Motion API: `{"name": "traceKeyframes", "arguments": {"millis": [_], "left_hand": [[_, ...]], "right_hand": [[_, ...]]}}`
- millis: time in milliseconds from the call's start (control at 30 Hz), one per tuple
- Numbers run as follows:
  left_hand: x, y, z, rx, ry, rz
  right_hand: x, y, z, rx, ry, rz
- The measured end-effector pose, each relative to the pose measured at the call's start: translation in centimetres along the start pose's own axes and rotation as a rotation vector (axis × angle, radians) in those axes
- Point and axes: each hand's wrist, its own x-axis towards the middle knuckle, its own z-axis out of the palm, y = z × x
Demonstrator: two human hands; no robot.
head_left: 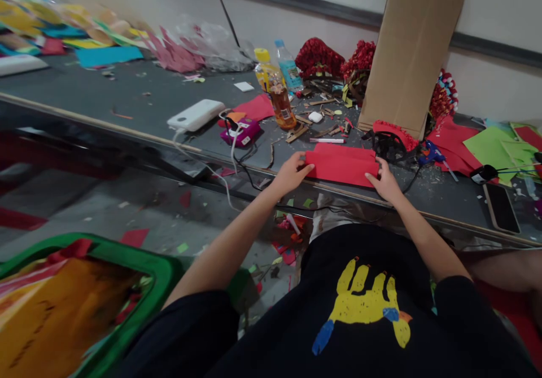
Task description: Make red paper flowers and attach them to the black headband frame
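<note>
A folded red sheet [341, 166], paper or felt by its look, is held at the table's front edge. At its left end my left hand [292, 174] is closed on it, thumb on the near face. My right hand [385, 179] pinches the right end the same way. The fingers behind the sheet are partly hidden. Just beyond it lies a white and red pen or marker [327, 140]. A black and red curved piece [392, 139] and a blue glue gun [432, 152] rest to the right of my right hand.
Behind stand a yellow-capped bottle [277, 93], a blue-capped bottle [288, 66] and a tall cardboard piece [412, 51]. A purple power strip [240, 132] and white power bank [197, 115] trail cables over the edge. A phone [502, 209] lies right; a green bin [169, 279] stands lower left.
</note>
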Motion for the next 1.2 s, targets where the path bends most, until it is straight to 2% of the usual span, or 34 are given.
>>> {"name": "traceKeyframes", "arguments": {"millis": [100,200,333,500,700,1000,1200], "left_hand": [[0.2,0.6,0.5,0.153,0.031,0.005],[0.2,1.2,0.7,0.295,0.045,0.004],[0.2,1.7,1.0,0.457,0.034,-0.030],[-0.2,2.5,1.3,0.635,-0.008,0.012],[-0.6,2.9,1.2,0.631,-0.012,-0.006],[-1.0,2.2,0.8,0.572,0.009,-0.032],[-0.7,2.4,0.7,0.588,-0.014,-0.059]], "right_hand": [[0.2,0.5,0.2,0.014,0.050,0.010],[0.3,0.5,0.1,-0.091,0.059,0.013],[0.0,-0.6,-0.2,-0.320,0.003,-0.018],[-0.3,-2.0,0.2,-0.503,-0.045,0.001],[-0.6,-2.1,0.3,-0.524,-0.071,-0.004],[-1.1,-1.9,0.6,-0.534,-0.074,-0.044],[-0.9,-1.8,0.5,-0.515,-0.079,-0.022]]}}
